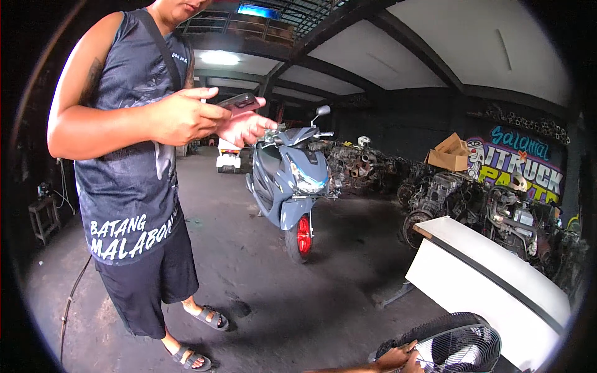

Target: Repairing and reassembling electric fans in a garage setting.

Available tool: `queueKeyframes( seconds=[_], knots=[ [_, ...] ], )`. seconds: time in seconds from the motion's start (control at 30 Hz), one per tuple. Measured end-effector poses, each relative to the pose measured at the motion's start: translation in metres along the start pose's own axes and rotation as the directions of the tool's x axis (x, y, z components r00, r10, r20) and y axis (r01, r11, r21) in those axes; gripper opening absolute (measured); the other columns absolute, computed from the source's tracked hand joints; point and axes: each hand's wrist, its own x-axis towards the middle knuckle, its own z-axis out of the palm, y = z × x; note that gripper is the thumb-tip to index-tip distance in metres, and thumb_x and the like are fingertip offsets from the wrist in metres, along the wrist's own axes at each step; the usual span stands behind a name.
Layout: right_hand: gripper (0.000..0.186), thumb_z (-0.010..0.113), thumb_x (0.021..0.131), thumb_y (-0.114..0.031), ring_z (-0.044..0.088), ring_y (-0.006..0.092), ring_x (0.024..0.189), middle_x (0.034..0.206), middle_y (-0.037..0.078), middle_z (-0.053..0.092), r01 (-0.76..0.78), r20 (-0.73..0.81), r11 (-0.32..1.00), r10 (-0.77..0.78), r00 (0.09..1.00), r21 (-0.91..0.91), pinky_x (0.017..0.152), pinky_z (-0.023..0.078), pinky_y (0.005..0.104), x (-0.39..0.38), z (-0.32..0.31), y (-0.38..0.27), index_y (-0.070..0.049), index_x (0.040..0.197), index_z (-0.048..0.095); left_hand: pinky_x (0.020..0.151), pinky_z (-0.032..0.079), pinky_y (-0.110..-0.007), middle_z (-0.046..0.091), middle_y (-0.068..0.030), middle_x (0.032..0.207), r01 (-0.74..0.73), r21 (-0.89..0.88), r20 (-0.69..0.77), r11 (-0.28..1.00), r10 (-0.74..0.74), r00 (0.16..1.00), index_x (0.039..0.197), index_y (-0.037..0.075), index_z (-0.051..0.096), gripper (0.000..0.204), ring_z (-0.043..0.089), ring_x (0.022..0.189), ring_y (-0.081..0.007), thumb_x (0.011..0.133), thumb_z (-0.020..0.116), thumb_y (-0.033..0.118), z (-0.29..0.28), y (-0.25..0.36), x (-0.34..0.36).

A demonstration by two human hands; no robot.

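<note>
Fan guard (463,348), a light, springy wire grille at the frame's lower edge below the white table (479,273), is pinched at its rim by one hand (398,357); which hand cannot be told. Rim judged firmest hold.

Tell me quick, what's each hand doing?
Left hand: fingers on the fan grille; grip cannot be told.
Right hand: barely in view, cannot be told.

Hand (398,357) apparently gripping fan grille (463,348), grey scooter (289,180) beyond
</note>
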Motion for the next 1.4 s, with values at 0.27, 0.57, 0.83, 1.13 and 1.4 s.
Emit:
queueKeyframes(
  seconds=[0.27,0.57,0.83,1.13,1.4],
  knots=[
    [0.036,0.059,0.087,-0.032,0.060,0.0307,0.066,0.075,0.012,0.063,-0.322,0.238,0.308,0.280,0.930,0.895,0.061,0.047,0.0402,-0.008,0.041,0.059,-0.002,0.107,0.055,0.080,0.054,-0.036,0.035,-0.0228,0.139,-0.024,0.153,-0.048,0.988,0.031,0.998,0.122,0.010,0.052,0.040,0.057,0.109,-0.0328,0.082,0.053,0.012,-0.009,0.002,-0.009],
    [0.030,0.056,0.086,-0.028,0.063,0.0372,0.078,0.091,0.018,0.065,-0.140,-0.292,0.982,0.173,0.941,0.129,0.069,0.048,0.0453,-0.060,-0.011,0.026,-0.019,0.115,0.056,0.079,0.054,-0.039,0.040,-0.0285,0.133,0.011,0.099,-0.036,0.995,-0.008,0.999,0.118,0.007,0.053,0.041,0.057,0.107,-0.0360,0.077,0.053,0.001,-0.008,0.045,-0.009],
    [0.022,0.058,0.086,-0.018,0.059,0.0305,0.090,0.094,0.015,0.064,0.060,-0.389,0.914,0.111,0.914,0.402,0.076,0.047,0.0397,-0.069,-0.014,0.022,-0.006,0.104,0.063,0.081,0.053,-0.038,0.034,-0.0268,0.139,-0.088,0.174,-0.096,0.981,0.106,0.990,0.129,0.014,0.049,0.046,0.053,0.114,-0.0364,0.084,0.049,0.008,0.011,0.034,-0.019],
    [0.036,0.052,0.092,-0.031,0.055,0.0172,0.073,0.080,0.007,0.058,-0.056,-0.239,0.512,0.492,0.837,0.857,0.066,0.046,0.0304,-0.026,0.025,0.018,0.002,0.106,0.055,0.078,0.054,-0.035,0.044,-0.0250,0.132,-0.107,0.254,-0.068,0.961,0.128,0.989,0.121,0.010,0.055,0.041,0.057,0.107,-0.0356,0.081,0.049,0.005,-0.020,0.011,0.009],
    [0.026,0.054,0.082,-0.003,0.057,0.0367,0.075,0.085,0.020,0.055,-0.032,-0.438,0.931,0.201,0.876,0.363,0.066,0.047,0.0444,-0.012,0.013,-0.004,-0.004,0.108,0.057,0.068,0.053,-0.034,0.061,-0.0174,0.105,0.039,0.110,-0.493,0.993,0.020,0.870,0.109,0.001,0.058,0.027,0.063,0.082,-0.0297,0.084,0.060,0.009,-0.035,0.026,0.016]
  ],
)
